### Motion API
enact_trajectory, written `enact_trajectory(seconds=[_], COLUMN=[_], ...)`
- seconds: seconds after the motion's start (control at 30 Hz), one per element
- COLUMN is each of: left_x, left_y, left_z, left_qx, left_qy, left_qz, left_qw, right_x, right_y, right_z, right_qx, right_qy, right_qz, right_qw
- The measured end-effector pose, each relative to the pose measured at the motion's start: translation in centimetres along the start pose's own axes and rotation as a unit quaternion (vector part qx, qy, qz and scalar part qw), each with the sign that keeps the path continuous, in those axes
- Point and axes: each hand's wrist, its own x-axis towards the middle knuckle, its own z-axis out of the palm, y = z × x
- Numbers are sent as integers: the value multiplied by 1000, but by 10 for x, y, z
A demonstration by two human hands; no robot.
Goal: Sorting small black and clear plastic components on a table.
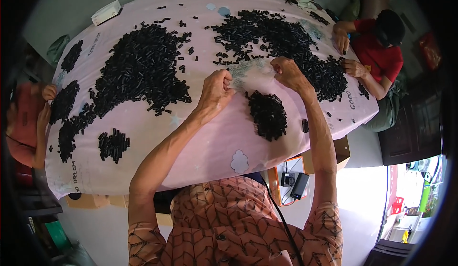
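Note:
My left hand (218, 92) is closed over the middle of the pink cloth (210, 146), its fingers curled in. Opposite it, my right hand (291, 73) is closed too, with fingertips bent down at the near edge of a large heap of small black tube-like pieces (267, 30). Whatever either hand grips is too small or hidden to make out. Between the hands the cloth looks pale and slightly rumpled. A smaller oval pile of the same black pieces (268, 115) lies just below and between my hands.
Another big black heap (138, 68) spreads to the left, with a small pile (113, 146) nearer me. A person in red (381, 51) works at the right edge, another person (28, 123) at the left. A white box (106, 13) stands far left. A dark cable (281, 208) crosses my front.

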Motion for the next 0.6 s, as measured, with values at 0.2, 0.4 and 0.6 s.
enact_trajectory(seconds=[0.2,0.4,0.6], left_x=[-3,-5,-7], left_y=[-2,-3,-3], left_z=[-3,-3,-2], left_qx=[22,10,6], left_qy=[8,-5,2], left_qz=[14,12,15], left_qw=[1000,1000,1000], right_x=[-4,-5,2], right_y=[13,5,-7], right_z=[2,-1,1], right_qx=[54,25,-61], right_qy=[21,3,-22], right_qz=[-12,-15,-30], right_qw=[998,1000,997])
